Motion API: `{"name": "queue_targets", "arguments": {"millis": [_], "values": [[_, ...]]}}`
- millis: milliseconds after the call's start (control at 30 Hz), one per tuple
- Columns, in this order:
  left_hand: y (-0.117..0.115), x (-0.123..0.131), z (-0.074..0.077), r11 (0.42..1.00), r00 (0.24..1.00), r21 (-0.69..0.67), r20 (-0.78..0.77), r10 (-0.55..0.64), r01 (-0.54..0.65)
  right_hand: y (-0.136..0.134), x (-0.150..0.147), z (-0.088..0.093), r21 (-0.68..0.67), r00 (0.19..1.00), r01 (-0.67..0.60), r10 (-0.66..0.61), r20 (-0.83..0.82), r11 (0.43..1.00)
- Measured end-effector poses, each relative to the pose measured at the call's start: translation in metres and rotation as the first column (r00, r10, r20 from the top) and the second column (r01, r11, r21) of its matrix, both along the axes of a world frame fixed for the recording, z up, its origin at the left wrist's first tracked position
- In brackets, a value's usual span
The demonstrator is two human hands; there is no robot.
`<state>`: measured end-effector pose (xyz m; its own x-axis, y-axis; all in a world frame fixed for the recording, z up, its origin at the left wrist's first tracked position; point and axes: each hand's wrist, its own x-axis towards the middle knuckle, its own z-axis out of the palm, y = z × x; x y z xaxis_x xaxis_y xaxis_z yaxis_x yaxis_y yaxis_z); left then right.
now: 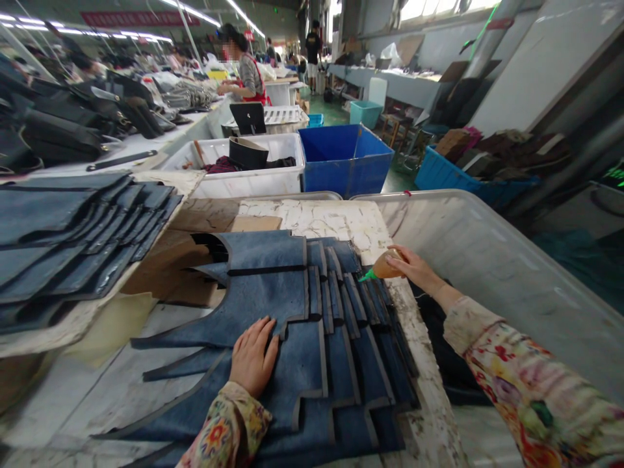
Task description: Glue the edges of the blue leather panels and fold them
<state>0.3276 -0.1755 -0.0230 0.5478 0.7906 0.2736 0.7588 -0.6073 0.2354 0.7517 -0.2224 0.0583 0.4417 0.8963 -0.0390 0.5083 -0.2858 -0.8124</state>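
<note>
**Blue Cut Pieces, Fanned Out**

Covered the table (429, 416) with dark-blue leather pieces (302, 338), notched, dark-edged, overlapping in steps. Pressed left hand (253, 356) flat on them, fingers open, gripping nothing. Closed right hand (414, 268) around orange bottle (385, 266), green nozzle touching the stack's far edge.

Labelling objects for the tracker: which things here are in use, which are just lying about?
In use: left hand flat on fanned blue pieces; right hand holding squeeze bottle.
Lying about: second blue stack, white bin, blue bin, grey tub.

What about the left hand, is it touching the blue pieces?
Touching. The head view shows the left hand lying flat, palm down, on the blue pieces, with no gap.
</note>
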Motion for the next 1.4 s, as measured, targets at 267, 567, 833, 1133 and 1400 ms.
{"name": "queue_targets", "arguments": {"millis": [267,567,833,1133,1400], "values": [[0.001,0.000,-0.003,1.000,1.000,-0.009,-0.003,0.007,-0.007,-0.024,0.001,-0.009,-0.013,0.998,-0.051,0.050,-0.041,0.999],[0.001,0.001,-0.002,0.999,1.000,-0.034,-0.016,0.019,-0.020,-0.049,-0.007,-0.009,0.022,0.996,-0.075,0.076,-0.046,0.997],[0.000,0.002,-0.002,0.999,0.999,-0.042,-0.020,0.032,-0.032,-0.076,-0.016,-0.004,0.034,0.996,-0.044,0.046,-0.073,0.998],[0.000,0.003,-0.001,0.997,0.999,-0.062,-0.018,0.042,-0.043,-0.094,-0.020,-0.006,-0.062,0.875,0.150,-0.161,-0.457,0.987],[-0.002,0.004,0.002,0.996,0.999,-0.065,-0.001,0.055,-0.054,-0.043,-0.026,-0.013,0.110,0.871,0.229,-0.153,-0.467,0.967]]}}
